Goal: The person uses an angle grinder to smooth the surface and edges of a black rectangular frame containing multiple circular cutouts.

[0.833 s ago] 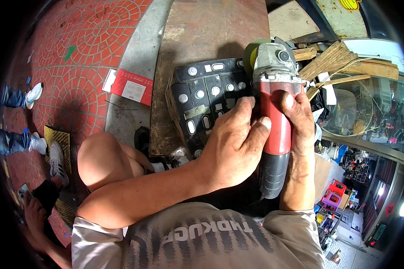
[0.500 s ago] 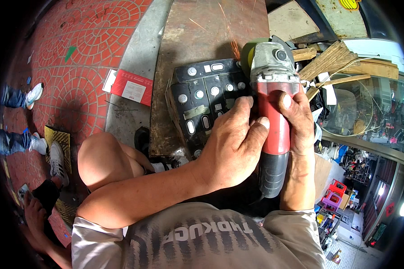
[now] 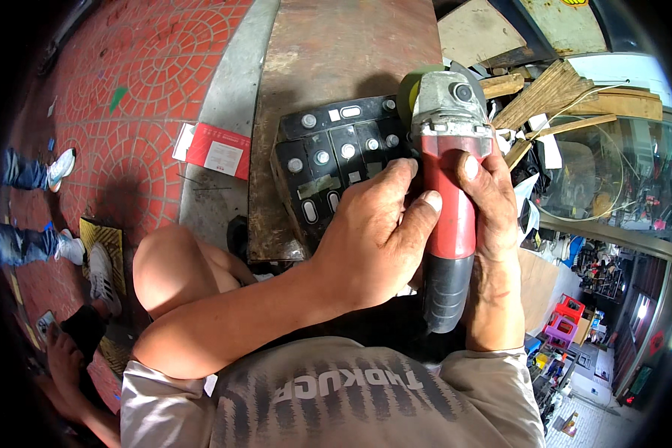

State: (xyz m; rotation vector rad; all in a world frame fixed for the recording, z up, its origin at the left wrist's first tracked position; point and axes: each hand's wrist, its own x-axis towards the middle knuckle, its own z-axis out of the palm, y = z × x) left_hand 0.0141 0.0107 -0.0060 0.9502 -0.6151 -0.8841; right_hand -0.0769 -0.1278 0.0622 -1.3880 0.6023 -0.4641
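Observation:
A red and black angle grinder (image 3: 446,201) with a grey metal head lies over the right edge of a black metal plate (image 3: 328,160) studded with silver bolts and slots. My right hand (image 3: 493,224) is wrapped around the grinder's red body from the right. My left hand (image 3: 373,239) presses on the plate's near right corner, with thumb and fingertips against the grinder's left side. The plate rests on a rusty steel slab (image 3: 336,82). The grinder's disc is mostly hidden behind its head.
A red and white box (image 3: 218,151) lies on the grey strip left of the slab. Wood scraps (image 3: 552,97) pile up at the right. My bare knee (image 3: 164,261) sits below the slab. Other people's legs and shoes (image 3: 60,168) stand at the far left on red paving.
The grinder and both hands have stayed in nearly the same place; the small sparks seen near the disc half a second ago are gone.

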